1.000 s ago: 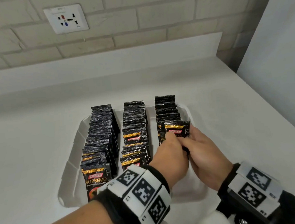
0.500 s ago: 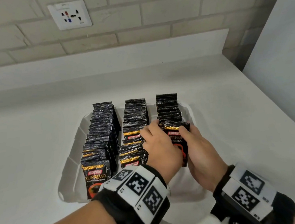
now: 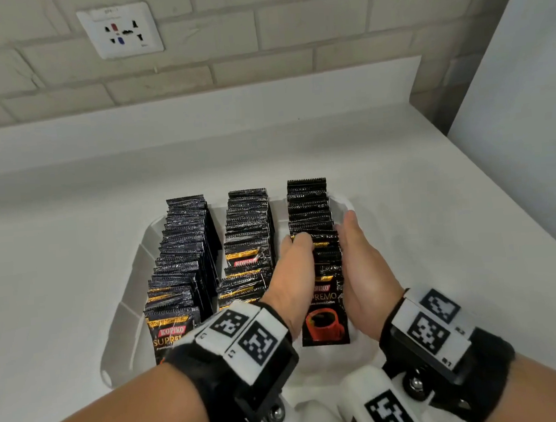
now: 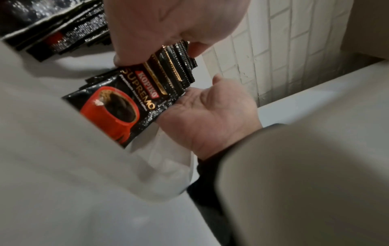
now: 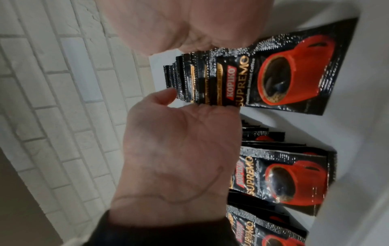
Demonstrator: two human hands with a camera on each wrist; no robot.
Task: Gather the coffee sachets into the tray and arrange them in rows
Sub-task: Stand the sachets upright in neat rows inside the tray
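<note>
A white tray [image 3: 133,289] holds three rows of black coffee sachets standing on edge: left row [image 3: 180,252], middle row [image 3: 248,233], right row [image 3: 307,205]. Both hands flank the near half of the right row. My left hand [image 3: 291,269] is on its left side, thumb hooked over the sachet tops, pinching them [image 4: 168,25]. My right hand [image 3: 364,264] lies flat with straight fingers against the row's right side [image 4: 210,113]. The front sachet [image 3: 325,323] with a red cup leans between the wrists [image 5: 284,71].
The tray sits on a white counter [image 3: 57,261] with a raised ledge behind and a brick wall carrying a socket plate [image 3: 119,30]. A white panel [image 3: 529,124] rises at the right, where the counter narrows.
The sachet both hands held above the right row now stands at that row's front. The hands have parted and slid forward along the row's two sides.
</note>
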